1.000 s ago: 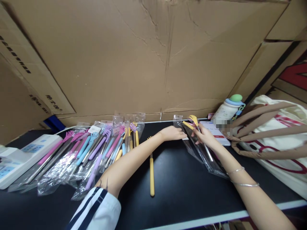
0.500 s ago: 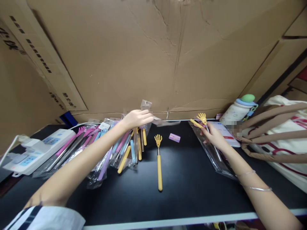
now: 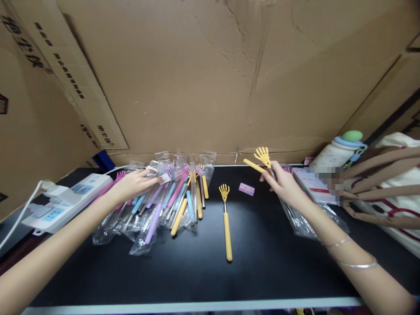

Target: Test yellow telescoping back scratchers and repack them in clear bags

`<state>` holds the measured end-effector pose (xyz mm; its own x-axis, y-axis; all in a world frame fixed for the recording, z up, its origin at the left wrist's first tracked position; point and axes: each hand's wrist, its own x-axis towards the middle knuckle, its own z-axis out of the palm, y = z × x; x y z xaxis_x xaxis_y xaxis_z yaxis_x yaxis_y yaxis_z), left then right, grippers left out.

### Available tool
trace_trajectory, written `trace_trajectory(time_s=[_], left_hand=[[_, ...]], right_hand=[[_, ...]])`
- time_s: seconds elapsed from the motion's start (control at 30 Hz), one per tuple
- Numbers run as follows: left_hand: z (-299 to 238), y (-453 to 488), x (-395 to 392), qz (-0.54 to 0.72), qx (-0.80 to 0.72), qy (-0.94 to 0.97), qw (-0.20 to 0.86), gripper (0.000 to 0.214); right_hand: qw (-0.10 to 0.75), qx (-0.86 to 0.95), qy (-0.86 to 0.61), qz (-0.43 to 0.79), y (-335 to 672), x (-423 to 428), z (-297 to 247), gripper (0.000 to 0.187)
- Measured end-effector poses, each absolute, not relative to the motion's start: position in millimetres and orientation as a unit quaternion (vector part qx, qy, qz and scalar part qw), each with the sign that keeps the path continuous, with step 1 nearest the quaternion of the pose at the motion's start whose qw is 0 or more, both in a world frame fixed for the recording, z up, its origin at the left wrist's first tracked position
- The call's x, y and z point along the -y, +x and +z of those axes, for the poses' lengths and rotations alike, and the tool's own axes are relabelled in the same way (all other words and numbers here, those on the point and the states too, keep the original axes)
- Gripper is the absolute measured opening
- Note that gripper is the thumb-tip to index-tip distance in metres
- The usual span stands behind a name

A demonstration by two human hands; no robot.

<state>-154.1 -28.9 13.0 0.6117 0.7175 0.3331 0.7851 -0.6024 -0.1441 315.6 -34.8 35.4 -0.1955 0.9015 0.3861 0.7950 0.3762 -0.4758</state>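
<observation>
A black tabletop (image 3: 197,280) with a pale front edge fills the near side, bare forearms stretching across it from left and right. Midway back at center, a loose yellow back scratcher (image 3: 227,236) lies flat, handle toward the near edge, claw pointing far. To its left spreads a heap of bagged back scratchers (image 3: 157,214), their purple, pink, blue and yellow handles overlapping in clear plastic. A white power strip (image 3: 69,204) with plugs inserted sits left of the heap. At right, clear plastic bags (image 3: 305,224) lie beneath the right forearm, which wears silver bangles (image 3: 359,265).

The left hand (image 3: 136,184) is over the far part of the heap, fingers extended and close together, a white label (image 3: 165,178) at the fingertips; whether they grip it cannot be told. A small purple card (image 3: 246,189) lies just right of the loose scratcher's claw. The right hand (image 3: 282,183) clamps its fingers around a claw-headed yellow back scratcher (image 3: 263,157); a yellow handle (image 3: 254,166) juts left from the same grip. Farther right are a canvas tote bag (image 3: 387,188) and a white bottle (image 3: 337,153), before a cardboard wall (image 3: 197,87).
</observation>
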Motion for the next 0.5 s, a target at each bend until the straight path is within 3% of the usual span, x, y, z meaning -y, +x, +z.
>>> trace_trajectory(time_s=[0.2,0.33,0.5], left_hand=[[21,-157,39,-0.097,0.426,-0.890,0.131,0.038],[29,-133,53,-0.175,0.555,-0.804,0.119,0.033],[22,-96,55,-0.334,0.609,-0.694,-0.191,0.047]], right_hand=[[0.237,0.822,-0.509,0.095,235,35,66,0.016],[0.269,0.816,-0.450,0.243,158,23,67,0.009],[0.268,0.809,-0.411,0.324,77,10,44,0.011]])
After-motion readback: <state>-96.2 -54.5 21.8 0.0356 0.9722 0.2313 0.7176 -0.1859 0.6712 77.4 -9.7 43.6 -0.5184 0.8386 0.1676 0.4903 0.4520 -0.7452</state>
